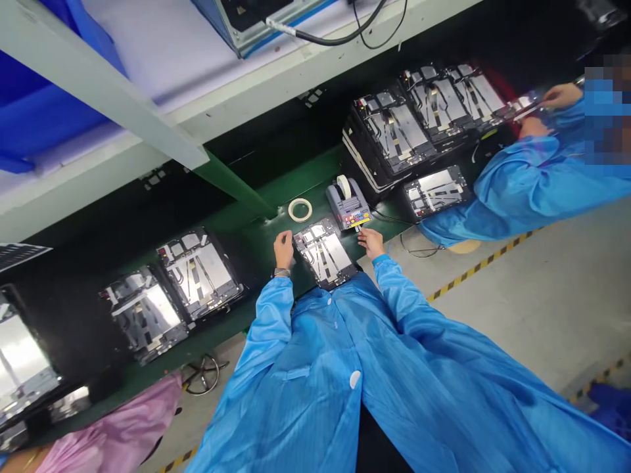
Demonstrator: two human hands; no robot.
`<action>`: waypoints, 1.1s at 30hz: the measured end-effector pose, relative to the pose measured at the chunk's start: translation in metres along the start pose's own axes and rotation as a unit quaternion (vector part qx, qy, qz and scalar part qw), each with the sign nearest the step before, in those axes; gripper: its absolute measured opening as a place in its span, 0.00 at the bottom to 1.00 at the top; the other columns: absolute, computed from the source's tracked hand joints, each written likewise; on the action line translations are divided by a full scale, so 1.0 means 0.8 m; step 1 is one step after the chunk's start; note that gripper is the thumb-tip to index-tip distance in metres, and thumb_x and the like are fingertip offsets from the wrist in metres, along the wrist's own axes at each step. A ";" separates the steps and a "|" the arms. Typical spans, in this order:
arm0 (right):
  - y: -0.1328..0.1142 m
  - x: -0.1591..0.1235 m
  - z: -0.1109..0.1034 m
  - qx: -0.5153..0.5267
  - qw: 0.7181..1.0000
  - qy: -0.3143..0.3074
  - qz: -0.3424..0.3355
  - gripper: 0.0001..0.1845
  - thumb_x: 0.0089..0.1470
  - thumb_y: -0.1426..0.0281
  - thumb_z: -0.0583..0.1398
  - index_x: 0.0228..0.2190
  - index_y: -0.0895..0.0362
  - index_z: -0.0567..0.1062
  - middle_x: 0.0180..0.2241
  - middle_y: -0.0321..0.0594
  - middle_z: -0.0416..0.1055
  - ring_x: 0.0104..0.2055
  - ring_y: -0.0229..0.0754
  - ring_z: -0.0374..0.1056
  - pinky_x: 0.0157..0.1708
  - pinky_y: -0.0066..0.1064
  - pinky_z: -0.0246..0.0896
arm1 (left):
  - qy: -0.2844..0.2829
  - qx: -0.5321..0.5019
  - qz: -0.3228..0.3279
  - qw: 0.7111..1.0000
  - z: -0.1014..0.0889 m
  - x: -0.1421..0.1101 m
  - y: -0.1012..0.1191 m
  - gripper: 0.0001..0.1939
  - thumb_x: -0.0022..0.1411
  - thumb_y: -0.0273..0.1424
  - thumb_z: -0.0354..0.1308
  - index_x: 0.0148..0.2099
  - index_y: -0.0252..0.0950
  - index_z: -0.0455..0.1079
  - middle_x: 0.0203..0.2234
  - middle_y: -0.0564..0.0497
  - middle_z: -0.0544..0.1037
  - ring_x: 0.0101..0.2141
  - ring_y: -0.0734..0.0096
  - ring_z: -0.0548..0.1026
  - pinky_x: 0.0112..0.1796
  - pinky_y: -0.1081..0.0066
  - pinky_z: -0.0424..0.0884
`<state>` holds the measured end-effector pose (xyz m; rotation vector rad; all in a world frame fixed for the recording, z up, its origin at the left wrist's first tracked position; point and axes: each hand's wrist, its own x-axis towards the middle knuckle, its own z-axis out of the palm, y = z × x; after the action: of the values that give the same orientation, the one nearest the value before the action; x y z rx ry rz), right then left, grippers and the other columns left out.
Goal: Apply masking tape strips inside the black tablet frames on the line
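An open tablet-like device (325, 253) with silver battery panels and black cables lies on the green bench in front of me. At its left edge is my left hand (283, 251), fingers curled together; whatever they may hold is too small to make out. Right of the device, my right hand (372, 243) pinches a short strip of tape (359, 228) at the front of a grey tape dispenser (349, 205). A white tape roll (344, 187) sits in the dispenser. Behind the device, a loose tape roll (300, 210) lies flat.
Stacks of similar devices stand at the right (394, 131) and left (200, 272). A co-worker's blue sleeve (522, 171) reaches in at the right, near another device (437, 192). A pink sleeve (118, 420) is lower left. A shelf post (241, 184) rises behind the bench.
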<state>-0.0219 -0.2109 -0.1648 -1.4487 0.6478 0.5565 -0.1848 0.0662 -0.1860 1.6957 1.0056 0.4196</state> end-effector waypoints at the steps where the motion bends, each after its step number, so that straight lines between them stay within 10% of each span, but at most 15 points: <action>1: 0.002 0.001 -0.003 0.000 1.000 0.008 -0.006 0.07 0.55 0.74 0.68 0.29 0.57 0.75 0.25 0.32 0.74 0.25 0.33 0.68 0.22 0.21 0.64 | 0.004 -0.004 -0.003 1.000 -0.003 -0.006 -0.005 0.14 0.69 0.39 0.59 0.45 0.35 0.80 0.45 0.43 0.83 0.51 0.60 0.78 0.59 0.60 0.69; 8: 0.023 -0.005 -0.024 0.054 0.998 0.036 -0.015 0.02 0.60 0.73 0.63 0.34 0.56 0.73 0.27 0.32 0.75 0.28 0.33 0.71 0.26 0.21 0.67 | 0.049 -0.018 -0.020 0.998 -0.016 -0.026 -0.023 0.16 0.69 0.41 0.59 0.46 0.35 0.80 0.44 0.43 0.83 0.49 0.59 0.79 0.58 0.60 0.70; 16: 0.022 0.012 0.037 0.117 0.988 0.091 0.042 0.18 0.49 0.78 0.68 0.33 0.52 0.66 0.22 0.27 0.70 0.26 0.35 0.71 0.28 0.26 0.72 | 0.050 -0.010 -0.035 0.998 -0.002 -0.037 -0.007 0.15 0.70 0.41 0.58 0.47 0.35 0.77 0.46 0.42 0.81 0.49 0.61 0.78 0.58 0.60 0.70; 21: 0.042 -0.005 0.005 0.083 0.987 0.134 0.004 0.18 0.49 0.76 0.65 0.40 0.51 0.65 0.23 0.23 0.67 0.25 0.34 0.68 0.26 0.23 0.69 | 0.070 0.074 0.005 0.995 0.000 -0.065 0.027 0.17 0.69 0.38 0.60 0.56 0.37 0.73 0.59 0.36 0.73 0.61 0.53 0.71 0.63 0.54 0.66; 26: 0.093 -0.052 -0.031 -0.009 0.991 0.029 -0.131 0.33 0.49 0.69 0.67 0.55 0.51 0.62 0.39 0.29 0.75 0.37 0.35 0.75 0.41 0.28 0.74 | -0.056 0.218 0.144 0.964 0.056 -0.077 0.086 0.32 0.65 0.40 0.66 0.67 0.37 0.67 0.70 0.33 0.62 0.72 0.41 0.54 0.72 0.44 0.44; 33: 0.108 -0.071 -0.027 -0.024 0.993 -0.003 -0.118 0.39 0.49 0.67 0.65 0.61 0.51 0.61 0.48 0.38 0.75 0.47 0.37 0.76 0.50 0.32 0.72 | -0.175 0.315 0.137 0.923 0.110 -0.027 0.100 0.37 0.64 0.48 0.66 0.68 0.32 0.68 0.62 0.28 0.73 0.65 0.31 0.66 0.68 0.36 0.43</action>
<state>-0.1240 -0.2252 -0.1872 -1.5429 0.4536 0.3929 -0.1030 -0.0108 -0.1416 2.4033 0.6688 -0.0574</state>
